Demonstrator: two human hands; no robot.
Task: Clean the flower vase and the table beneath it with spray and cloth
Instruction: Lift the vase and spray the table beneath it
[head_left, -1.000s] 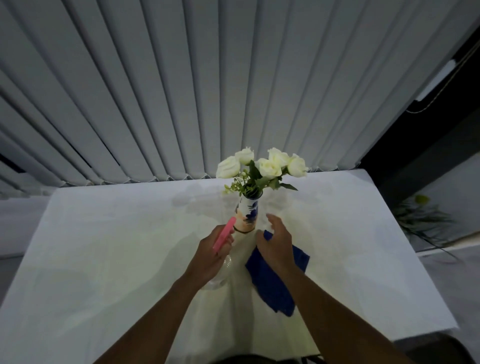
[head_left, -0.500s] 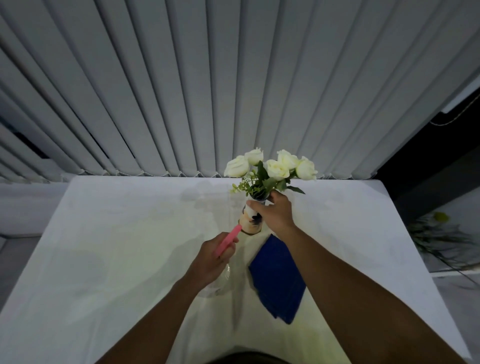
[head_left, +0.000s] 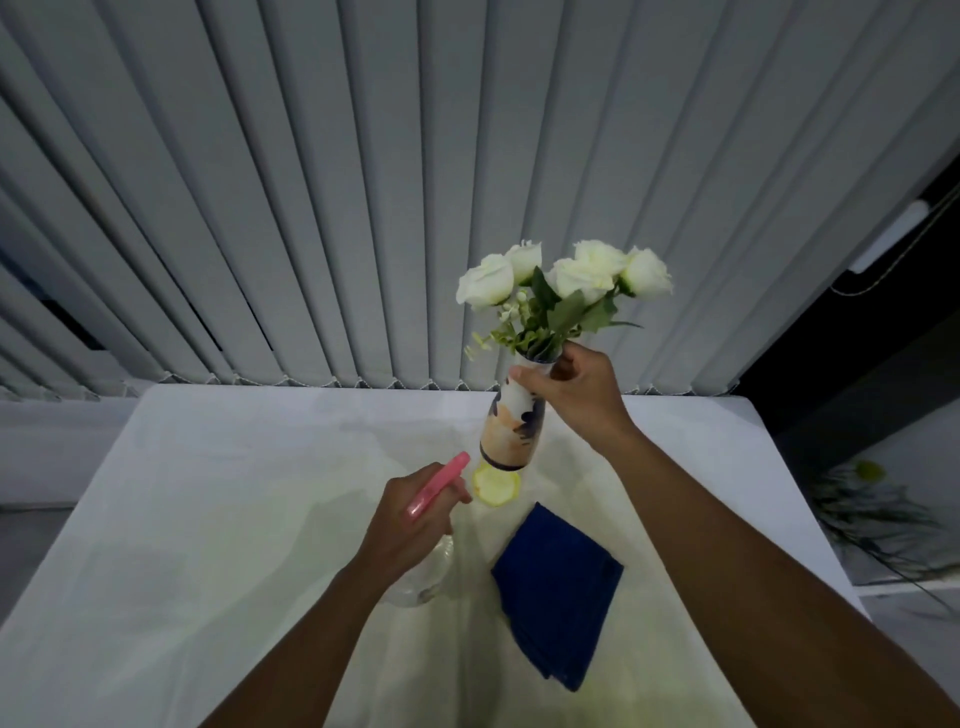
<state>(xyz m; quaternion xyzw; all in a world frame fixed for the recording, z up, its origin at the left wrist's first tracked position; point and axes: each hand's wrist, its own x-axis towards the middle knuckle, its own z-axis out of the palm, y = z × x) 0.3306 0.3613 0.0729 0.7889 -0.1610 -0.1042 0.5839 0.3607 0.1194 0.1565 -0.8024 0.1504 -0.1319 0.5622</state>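
Note:
A painted vase (head_left: 511, 434) with white roses (head_left: 563, 275) hangs in the air above the white table (head_left: 218, 519), tilted a little. My right hand (head_left: 576, 395) grips its neck. Under the vase a round yellowish mark (head_left: 496, 484) shows on the tabletop. My left hand (head_left: 410, 525) holds a clear spray bottle (head_left: 423, 574) with a pink head (head_left: 439, 483), its nozzle pointing toward the vase's base. A folded blue cloth (head_left: 558, 592) lies flat on the table, to the right of the bottle and below my right forearm.
Grey vertical blinds (head_left: 363, 182) hang right behind the table's far edge. To the right of the table is a dark gap with a green plant (head_left: 872, 509) low on the floor.
My right hand left the cloth, took the vase by its neck and lifted it off the table, baring a round mark. The left hand and spray bottle stayed about where they were.

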